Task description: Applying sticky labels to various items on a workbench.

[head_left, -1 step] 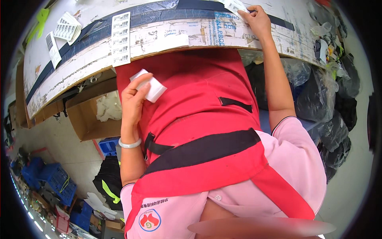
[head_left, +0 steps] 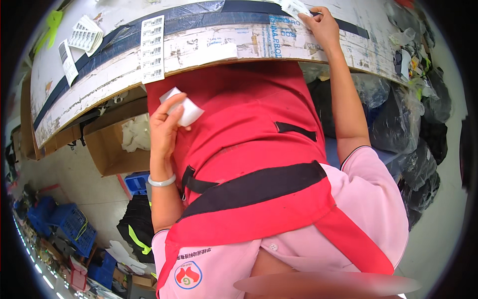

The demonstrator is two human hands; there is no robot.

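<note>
My left hand [head_left: 166, 122] is closed with a small folded piece of white paper [head_left: 189, 112] between thumb and fingers, just in front of my red apron [head_left: 239, 99]. Out on the worktop my right hand [head_left: 321, 26] pinches the edge of a white label strip [head_left: 295, 8] with dark print, partly cut off by the top of the picture. A long strip of barcode labels [head_left: 153, 47] lies on the table's near edge, its lower end reaching the rim. Farther left are a fanned stack of label sheets [head_left: 85, 36] and a narrow single label strip [head_left: 67, 62].
The worktop [head_left: 199, 52] is covered in worn white board with dark tape. A neon-yellow strap [head_left: 50, 30] lies at its far left. Under the table stands an open cardboard box [head_left: 107, 154]. Blue crates [head_left: 72, 226] are at lower left, dark plastic bags [head_left: 396, 119] at right.
My left hand has shifted slightly left, and the folded white paper in it has turned a little. The right hand stays where it was on the label strip.
</note>
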